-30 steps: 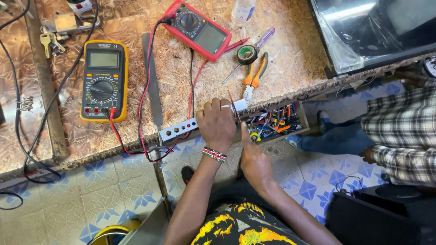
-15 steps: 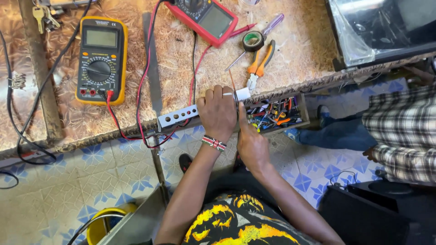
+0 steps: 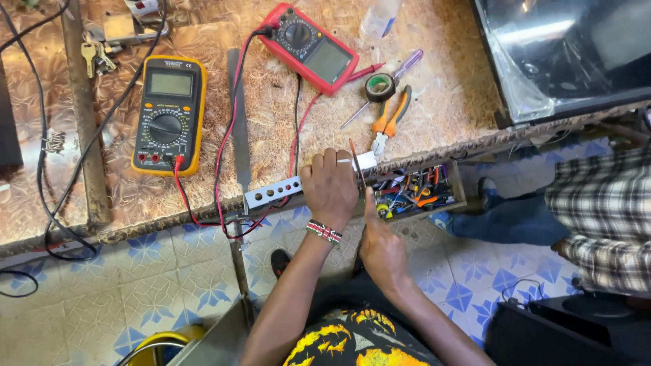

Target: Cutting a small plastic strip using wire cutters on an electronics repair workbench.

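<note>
- Left hand [image 3: 330,188] lies knuckles-up over the white perforated plastic strip [image 3: 274,192] at the bench edge, fingers curled down on it; grip looks closed on the strip's right part, same as half a sec ago.
- Right hand [image 3: 381,245] sits below the bench edge, thumb pointing up; now a thin brown rod-like probe [image 3: 354,159] sticks up between the two hands, tip above the strip. In the earlier pics no such rod showed there. Can't tell exactly how the fingers pinch it – mostly hidden.
- Judgement: probe has come up to the strip, so contact/testing work on it looks under way.
- Open tray of coloured wires [image 3: 415,190] just right of the hands, unchanged.
- Yellow multimeter [image 3: 167,115] w/ red lead and red multimeter [image 3: 309,47] rest on the worn wooden bench [image 3: 447,102], well apart from the hands.
- Orange-handled pliers [image 3: 389,118] and tape roll [image 3: 380,86] near, untouched.
</note>
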